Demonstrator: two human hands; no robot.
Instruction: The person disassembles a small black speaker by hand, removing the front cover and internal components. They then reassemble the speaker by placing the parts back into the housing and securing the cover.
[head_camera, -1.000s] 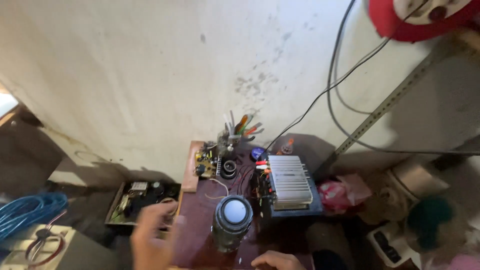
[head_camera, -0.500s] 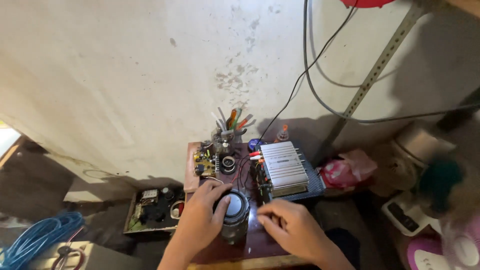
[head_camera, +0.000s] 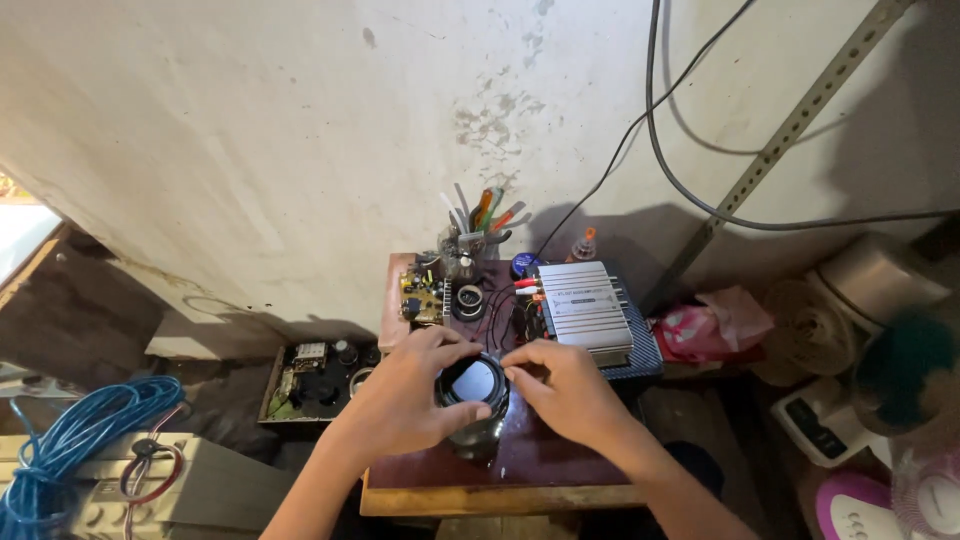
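Here, head view, one line per item:

Left hand: wrapped round the left side of the cylindrical speaker, fingers curled over its top rim and thumb low on its body; closed on it.

Right hand: pressed against the right side of the same speaker, fingertips on the rim; gripping, though the contact on the far side hidden.

Speaker: dark, upright, pale round top facing up, standing on the small reddish-brown table, near its front middle, between both hands.

Behind the speaker: bare circuit board at the back left of the table, a black ring-shaped part just beside it, red and black wires running toward the silver amplifier at the back right.

Back edge: cup of tools with orange and green handles, against the stained pale wall.

Left of the table: low tray of dark parts; further left, coil of blue cable lying over a grey box.

Right of the table: pink plastic bag, just beside the amplifier.

Above: black cables hanging down the wall, slotted metal bar leaning diagonally.
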